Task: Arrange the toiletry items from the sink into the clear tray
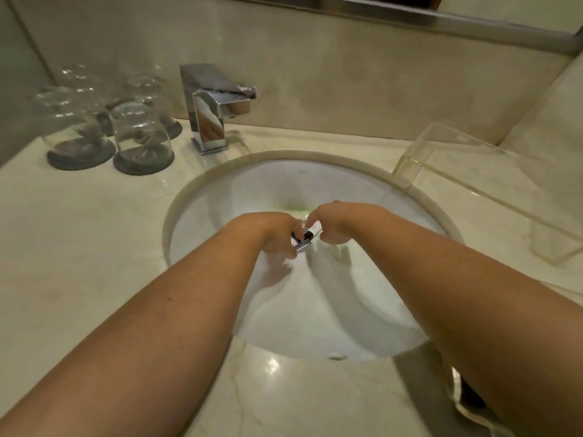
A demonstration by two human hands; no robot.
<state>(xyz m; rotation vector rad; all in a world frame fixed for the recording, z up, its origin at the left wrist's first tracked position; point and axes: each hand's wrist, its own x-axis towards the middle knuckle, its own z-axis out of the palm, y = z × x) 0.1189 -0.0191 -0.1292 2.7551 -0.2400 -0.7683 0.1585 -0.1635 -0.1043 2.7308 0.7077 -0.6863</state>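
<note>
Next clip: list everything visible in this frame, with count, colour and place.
sink: one, white, oval, set into the countertop, centre
countertop: one, beige marble, around the sink
faucet: one, chrome, behind the sink
drinking glasses: four, it seems, clear, upside down, back left
coasters: dark grey, under the glasses
clear tray: one, transparent, on the countertop right of the sink
mirror: lower edge only, top
white tube: one, white with dark cap, sink bottom
silvery item: one, sink bottom beside the tube, kind unclear
left hand: grips the silvery item
right hand: pinches the white tube
</note>
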